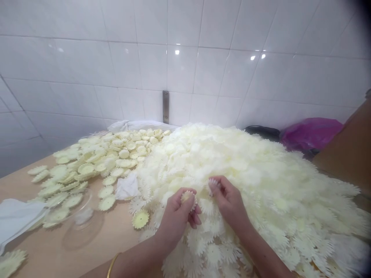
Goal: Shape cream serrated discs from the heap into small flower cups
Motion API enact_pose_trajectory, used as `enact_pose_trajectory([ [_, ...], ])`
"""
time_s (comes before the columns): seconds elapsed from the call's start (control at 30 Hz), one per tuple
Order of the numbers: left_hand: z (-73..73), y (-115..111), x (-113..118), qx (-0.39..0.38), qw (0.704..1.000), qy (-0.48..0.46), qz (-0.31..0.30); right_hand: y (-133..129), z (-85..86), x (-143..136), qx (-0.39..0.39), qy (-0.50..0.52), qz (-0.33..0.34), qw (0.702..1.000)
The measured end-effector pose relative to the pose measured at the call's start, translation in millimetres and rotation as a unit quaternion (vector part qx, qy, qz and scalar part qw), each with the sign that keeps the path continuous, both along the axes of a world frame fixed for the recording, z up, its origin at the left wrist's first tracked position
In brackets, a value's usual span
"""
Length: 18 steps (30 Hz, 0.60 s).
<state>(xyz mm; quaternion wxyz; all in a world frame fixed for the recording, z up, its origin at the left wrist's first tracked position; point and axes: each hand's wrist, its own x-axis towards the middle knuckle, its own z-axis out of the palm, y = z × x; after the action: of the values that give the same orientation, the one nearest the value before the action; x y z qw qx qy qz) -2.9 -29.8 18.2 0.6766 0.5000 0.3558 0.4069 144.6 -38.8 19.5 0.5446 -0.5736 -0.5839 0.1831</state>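
My left hand [181,210] is closed on a small cream disc [188,199] with a toothed, petal-like rim, pinched under the thumb. A short way to the right, my right hand [230,199] pinches a white petal-edged flower piece [213,185] between thumb and fingers. Both hands are over the front of a large heap of thin white flower pieces [232,154]. Beside my left hand a single yellow toothed disc [140,219] lies on the table, a small hole at its centre.
Many thicker pale-yellow toothed discs [86,168] are piled on the brown table [116,239] at left. A clear round dish [84,224] and white paper [20,218] lie nearer me. A purple bag [311,131] rests at back right, beside a large brown shape [344,143]. The tiled wall [139,61] stands behind.
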Motion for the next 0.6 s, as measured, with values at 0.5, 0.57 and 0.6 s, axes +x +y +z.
enact_pose_trajectory([
  [0.5, -6.9, 9.4, -2.4, -0.038, 0.998, -0.046, -0.033, -9.0, -3.2, -9.2, 0.170, -0.177, -0.014, 0.969],
  [0.57, -7.1, 9.3, -2.8, -0.043, 0.998, -0.040, -0.027, -11.0, -2.9, -12.8, 0.161, -0.177, 0.028, 0.971],
  [0.6, -7.4, 9.2, -2.8, -0.042, 0.998, -0.035, -0.023, -11.8, -3.0, -14.6, 0.151, -0.172, 0.047, 0.972],
])
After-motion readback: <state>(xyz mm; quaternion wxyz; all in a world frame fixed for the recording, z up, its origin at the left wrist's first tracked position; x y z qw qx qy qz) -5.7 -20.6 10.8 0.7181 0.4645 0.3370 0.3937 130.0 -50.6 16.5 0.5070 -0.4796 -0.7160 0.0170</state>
